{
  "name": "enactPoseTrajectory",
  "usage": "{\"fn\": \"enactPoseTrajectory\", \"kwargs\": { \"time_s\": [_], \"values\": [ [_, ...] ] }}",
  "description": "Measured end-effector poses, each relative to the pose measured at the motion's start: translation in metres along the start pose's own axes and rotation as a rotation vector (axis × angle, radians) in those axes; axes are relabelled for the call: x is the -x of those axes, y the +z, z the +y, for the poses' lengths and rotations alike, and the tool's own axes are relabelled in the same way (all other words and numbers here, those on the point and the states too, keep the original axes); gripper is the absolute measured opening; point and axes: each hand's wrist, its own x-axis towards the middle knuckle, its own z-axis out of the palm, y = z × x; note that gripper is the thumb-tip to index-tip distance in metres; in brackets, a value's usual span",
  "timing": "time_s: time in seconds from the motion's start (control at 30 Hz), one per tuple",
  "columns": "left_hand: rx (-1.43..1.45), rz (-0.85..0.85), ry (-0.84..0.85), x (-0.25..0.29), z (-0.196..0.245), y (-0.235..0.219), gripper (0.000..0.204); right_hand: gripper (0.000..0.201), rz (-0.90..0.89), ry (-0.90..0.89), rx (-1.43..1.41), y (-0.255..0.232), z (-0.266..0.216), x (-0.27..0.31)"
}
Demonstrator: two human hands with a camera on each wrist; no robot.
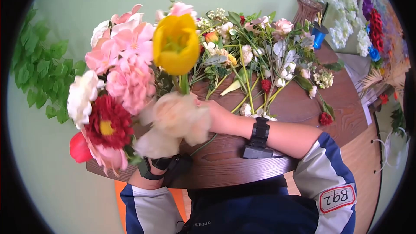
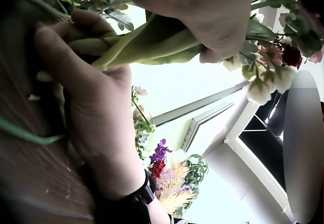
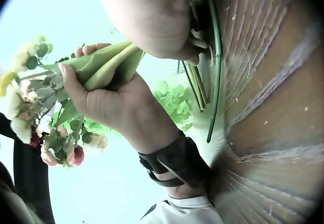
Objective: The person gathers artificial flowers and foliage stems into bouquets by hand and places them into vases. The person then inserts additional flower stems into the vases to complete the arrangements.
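A large bouquet (image 1: 132, 82) of artificial flowers fills the left of the head view, in pink, white and dark red. A yellow tulip (image 1: 175, 45) stands tallest in it, and a blurred cream bloom (image 1: 177, 119) hangs at the front. My left hand (image 3: 119, 100) grips the bouquet's stems and broad green leaves (image 3: 104, 67) just below the blooms; flowers hide it in the head view. Lower down, my right hand (image 1: 221, 117) curls thumb and fingers round the stem ends, as the left wrist view shows. A thin green stem (image 3: 215, 72) lies beside the right hand.
Loose flower stems (image 1: 251, 60) cover the back of the dark wooden table (image 1: 216, 156). A pink glass vase (image 1: 307, 8) and a blue object (image 1: 319, 37) stand at the back right. Hanging green foliage (image 1: 43, 65) is at left; more flowers (image 1: 377, 34) stand at right.
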Motion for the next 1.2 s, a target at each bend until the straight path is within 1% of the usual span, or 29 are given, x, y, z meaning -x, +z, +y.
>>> {"fn": "enactPoseTrajectory", "kwargs": {
  "time_s": [0.07,0.1,0.17,0.2,0.27,0.3,0.33,0.37,0.4,0.43,0.47,0.5,0.57,0.6,0.63,0.67,0.7,0.73,0.77,0.8,0.83,0.87,0.9,1.0,1.03,1.07,1.13,1.17,1.2],
  "values": [
    [0.291,0.22,0.023,-0.008,0.038,0.025,0.013,0.075,-0.033,0.047,-0.01,-0.003,-0.008,0.0],
    [0.291,0.221,0.024,-0.01,0.043,0.023,0.013,0.075,-0.033,0.045,-0.01,-0.004,-0.009,0.001],
    [0.154,0.257,-0.51,-0.011,0.046,0.017,0.015,0.079,0.07,-0.151,0.253,-0.003,-0.01,0.002],
    [0.154,0.258,-0.51,-0.011,0.035,0.014,0.015,0.079,0.069,-0.152,0.253,-0.003,-0.008,0.001],
    [0.175,0.212,0.046,-0.01,0.005,0.013,0.014,0.08,0.064,-0.217,0.315,-0.003,-0.004,-0.001],
    [0.194,0.257,0.009,-0.009,-0.002,0.014,0.015,0.08,0.062,-0.217,0.315,-0.004,-0.004,0.0],
    [0.194,0.26,0.008,-0.008,-0.005,0.014,0.015,0.078,-0.007,-0.143,0.333,-0.006,-0.008,0.001],
    [0.065,0.257,0.076,-0.007,-0.009,0.013,0.016,0.077,-0.076,-0.069,0.35,-0.008,-0.012,0.002],
    [-0.065,0.253,0.142,-0.006,-0.012,0.011,0.018,0.077,-0.081,-0.069,0.348,-0.008,-0.013,0.002],
    [-0.313,0.217,0.194,-0.006,-0.017,0.006,0.019,0.065,-0.098,-0.031,0.34,-0.009,-0.014,0.002],
    [-0.313,0.218,0.193,-0.007,-0.021,0.004,0.019,0.054,-0.113,0.008,0.332,-0.01,-0.015,0.002],
    [-0.344,0.162,0.189,-0.008,-0.025,0.003,0.019,0.054,-0.114,0.008,0.332,-0.009,-0.014,0.002],
    [-0.375,0.105,0.186,-0.007,-0.043,0.004,0.019,0.062,0.017,-0.157,0.393,-0.005,-0.009,0.004],
    [-0.05,0.098,0.08,-0.002,-0.058,0.005,0.019,0.062,0.017,-0.157,0.393,-0.005,-0.007,0.004],
    [0.275,0.09,-0.026,-0.003,-0.051,0.007,0.02,0.058,-0.006,-0.141,0.385,-0.005,-0.005,0.003],
    [0.274,0.09,-0.026,-0.003,-0.043,0.006,0.02,0.055,-0.029,-0.125,0.377,-0.005,-0.003,0.003],
    [-0.452,0.189,0.364,-0.002,-0.034,0.002,0.021,0.055,-0.03,-0.125,0.377,-0.003,0.0,0.003],
    [-1.187,0.272,0.742,-0.002,-0.023,0.0,0.023,0.049,-0.015,-0.097,0.254,-0.002,0.004,0.003],
    [-0.666,-0.007,0.137,-0.001,-0.113,-0.001,0.027,0.044,0.0,-0.07,0.132,-0.001,0.006,0.003],
    [-0.667,-0.007,0.137,-0.004,-0.09,0.002,0.027,0.044,0.001,-0.07,0.131,-0.002,0.0,0.003],
    [-0.962,0.147,0.511,-0.009,-0.044,0.008,0.028,0.042,0.054,-0.078,-0.052,-0.003,-0.01,0.002],
    [-1.241,0.309,0.895,-0.012,-0.019,0.011,0.028,0.04,0.107,-0.086,-0.236,-0.003,-0.016,0.002],
    [-0.695,0.25,0.597,-0.008,-0.048,0.01,0.039,0.039,0.127,-0.131,-0.187,-0.001,-0.016,0.001],
    [-0.707,0.347,0.513,-0.005,-0.024,0.014,0.032,0.039,0.149,-0.144,-0.217,0.001,-0.011,0.002],
    [-0.044,0.251,0.302,-0.008,-0.006,0.016,0.036,0.034,0.164,-0.136,-0.276,0.004,-0.007,0.001],
    [0.022,0.316,0.279,-0.009,-0.001,0.015,0.035,0.034,0.162,-0.135,-0.276,0.0,-0.014,0.001],
    [0.081,0.211,0.237,-0.009,0.016,0.014,0.034,0.03,0.077,0.044,-0.355,-0.007,-0.027,0.003],
    [0.122,0.076,0.199,-0.01,0.019,0.01,0.037,0.025,0.084,0.012,-0.402,-0.004,-0.023,0.003],
    [0.237,0.055,0.171,-0.011,0.027,0.015,0.046,0.025,0.084,0.013,-0.403,-0.005,-0.025,0.004]
  ]
}}
